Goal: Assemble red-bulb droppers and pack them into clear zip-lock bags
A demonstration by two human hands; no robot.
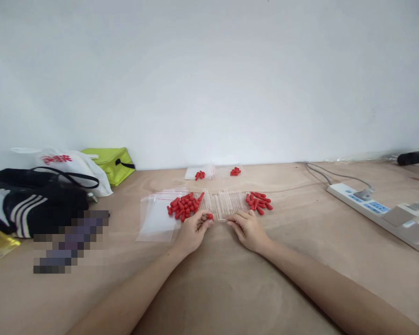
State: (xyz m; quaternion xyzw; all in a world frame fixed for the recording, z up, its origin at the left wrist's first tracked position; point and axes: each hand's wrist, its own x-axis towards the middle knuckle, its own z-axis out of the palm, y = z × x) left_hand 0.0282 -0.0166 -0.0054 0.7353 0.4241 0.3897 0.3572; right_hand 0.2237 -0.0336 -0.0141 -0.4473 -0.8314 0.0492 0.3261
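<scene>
My left hand pinches a small red rubber bulb between thumb and fingertips. Close on its right, my right hand is closed on a thin clear tube, whose end points toward the bulb; the two look slightly apart. Behind my hands lies a row of clear tubes. A pile of red bulbs rests left of the row, partly on clear plastic bags. Another group of red bulbs sits at the row's right end.
Near the wall, two clear bags carry small red bulb groups. At left are a black bag, a white plastic bag, a green box bag and a blurred item. A power strip with plugs lies right.
</scene>
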